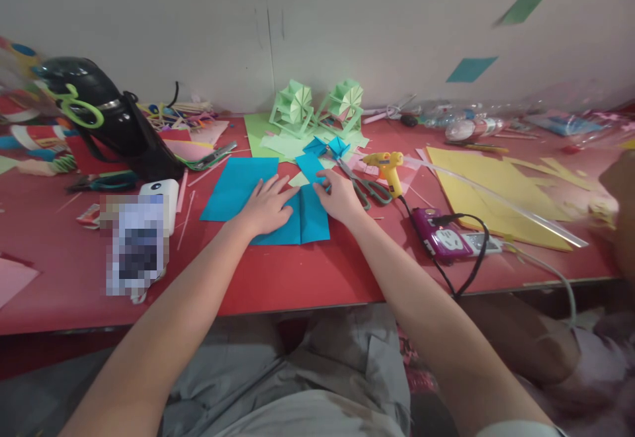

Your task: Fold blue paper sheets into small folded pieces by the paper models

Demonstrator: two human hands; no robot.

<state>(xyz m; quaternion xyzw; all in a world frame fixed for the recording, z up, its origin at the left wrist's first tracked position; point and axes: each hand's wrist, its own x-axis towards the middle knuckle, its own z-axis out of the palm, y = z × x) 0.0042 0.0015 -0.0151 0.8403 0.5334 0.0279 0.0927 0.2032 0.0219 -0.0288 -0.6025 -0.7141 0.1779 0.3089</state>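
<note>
My left hand (268, 207) lies with fingers spread on blue paper (316, 222) that has an upright crease near its right side. My right hand (339, 198) has its fingers curled together at this paper's upper right edge and seems to pinch it; the fingertips partly hide the contact. Another blue sheet (233, 182) lies beside and partly under my left hand. Just beyond my fingers are a small blue strip (308, 166), a pale green scrap (298, 180) and folded blue paper pieces (337, 148). Grey-handled scissors (374, 192) lie right of my right hand.
Two green paper wheel models (292, 103) stand at the back. To the right are a yellow glue gun (389, 169), a purple power strip (441, 235) with cables and yellow sheets (496, 192). A black bottle (114, 119) and a blurred-out phone-like object (141, 238) are left.
</note>
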